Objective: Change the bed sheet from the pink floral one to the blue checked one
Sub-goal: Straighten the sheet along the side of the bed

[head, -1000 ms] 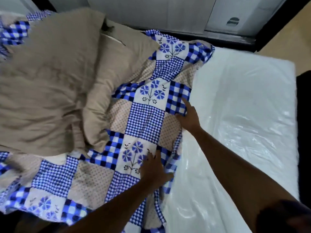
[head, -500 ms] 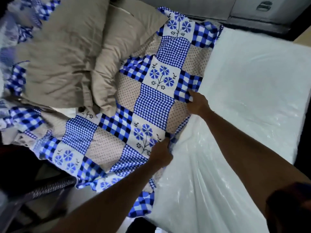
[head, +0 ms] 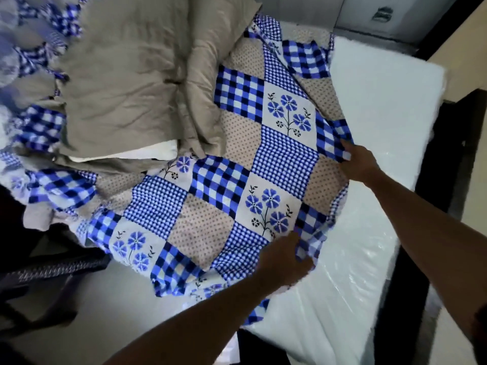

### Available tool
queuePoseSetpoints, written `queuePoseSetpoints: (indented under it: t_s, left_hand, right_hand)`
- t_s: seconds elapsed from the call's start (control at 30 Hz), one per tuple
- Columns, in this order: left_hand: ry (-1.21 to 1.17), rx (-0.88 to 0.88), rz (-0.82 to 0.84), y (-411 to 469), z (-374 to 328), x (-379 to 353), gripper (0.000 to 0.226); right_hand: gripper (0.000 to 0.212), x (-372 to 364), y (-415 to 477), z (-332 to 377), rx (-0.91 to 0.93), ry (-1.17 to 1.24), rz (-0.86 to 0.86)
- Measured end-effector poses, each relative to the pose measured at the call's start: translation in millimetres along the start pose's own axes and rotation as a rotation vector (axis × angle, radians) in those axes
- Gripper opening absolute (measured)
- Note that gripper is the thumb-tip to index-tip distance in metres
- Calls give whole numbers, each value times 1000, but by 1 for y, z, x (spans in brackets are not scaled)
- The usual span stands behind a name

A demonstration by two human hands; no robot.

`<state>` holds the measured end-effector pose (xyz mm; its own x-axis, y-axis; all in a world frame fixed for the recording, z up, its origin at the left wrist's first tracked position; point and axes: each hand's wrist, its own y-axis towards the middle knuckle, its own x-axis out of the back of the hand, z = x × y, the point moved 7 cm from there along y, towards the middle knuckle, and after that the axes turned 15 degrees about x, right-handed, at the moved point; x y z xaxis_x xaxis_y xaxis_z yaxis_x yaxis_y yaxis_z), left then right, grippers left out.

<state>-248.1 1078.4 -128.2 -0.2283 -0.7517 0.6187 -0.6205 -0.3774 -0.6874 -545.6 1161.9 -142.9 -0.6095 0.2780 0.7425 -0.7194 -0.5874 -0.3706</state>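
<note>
The blue checked sheet (head: 284, 160) is spread over the left part of the plastic-wrapped white mattress (head: 382, 109). Its right edge is gripped by the left hand (head: 286, 260), whose fingers are curled into bunched cloth, and the same edge is pinched farther along by the right hand (head: 359, 164). Beige pillows (head: 126, 75) are piled on the sheet's left side.

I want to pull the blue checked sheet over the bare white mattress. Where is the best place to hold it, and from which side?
Grip the sheet by its loose edge next to the mattress, from the mattress side, as the left hand and right hand do. That edge is free; pillows lie on the far part.
</note>
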Motion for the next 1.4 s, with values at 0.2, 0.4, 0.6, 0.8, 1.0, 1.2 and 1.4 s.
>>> queuePoseSetpoints:
  t_s: [0.2,0.4,0.6,0.8,1.0,1.2,1.4]
  left_hand:
    - [332,-61,-302,-62,71,-25,77]
    - [341,20,-262,-71,90,-64,44]
    - [321,83,64,-83,65,-89,46]
    - [191,262,159,-138,30,-163,33]
    - [268,298,45,-145,-22,-203,38]
    - [357,305,25,-153,-30,-218,41]
    - [421,273,183,-173,-28,-255,42]
  right_hand:
    - [85,-24,-47,11,-62,244,-149]
    - [77,-71,-94,6,26,231,-121]
    - [67,-84,-113,-2,62,-33,13]
    - [81,-84,-133,-8,73,69,-6]
    - [81,-92,-137,-13,101,387,21]
    - [83,-80,-177,-33,287,90,96]
    - [71,-65,-234,-75,437,17,187]
